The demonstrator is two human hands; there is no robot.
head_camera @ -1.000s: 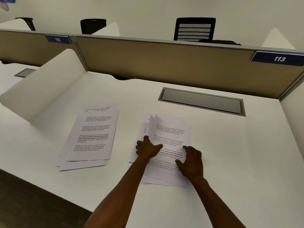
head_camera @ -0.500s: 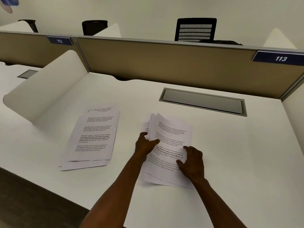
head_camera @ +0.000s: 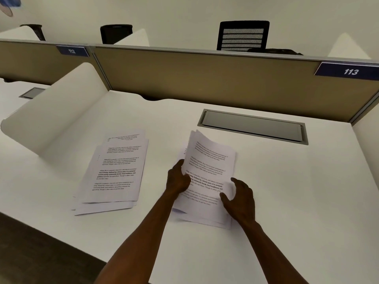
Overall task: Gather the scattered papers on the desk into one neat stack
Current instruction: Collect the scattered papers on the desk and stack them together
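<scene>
Two loose piles of printed white papers lie on the white desk (head_camera: 287, 201). The right pile (head_camera: 209, 160) is between my hands, its sheets fanned and its left side lifted off the desk. My left hand (head_camera: 178, 179) grips that pile's left edge, thumb on top. My right hand (head_camera: 241, 198) curls around the pile's lower right edge, fingers apart. The left pile (head_camera: 117, 171) lies flat and untouched, its sheets offset from one another, well to the left of my left hand.
A grey cable hatch (head_camera: 253, 126) is set into the desk behind the right pile. A curved white divider (head_camera: 55, 117) borders the desk on the left, a tan partition (head_camera: 205, 78) at the back. The desk's front edge runs diagonally at lower left.
My left hand slid from on top of the right pile to its left edge and raised it. The sheets have drawn closer together. My right hand shifted slightly right.
</scene>
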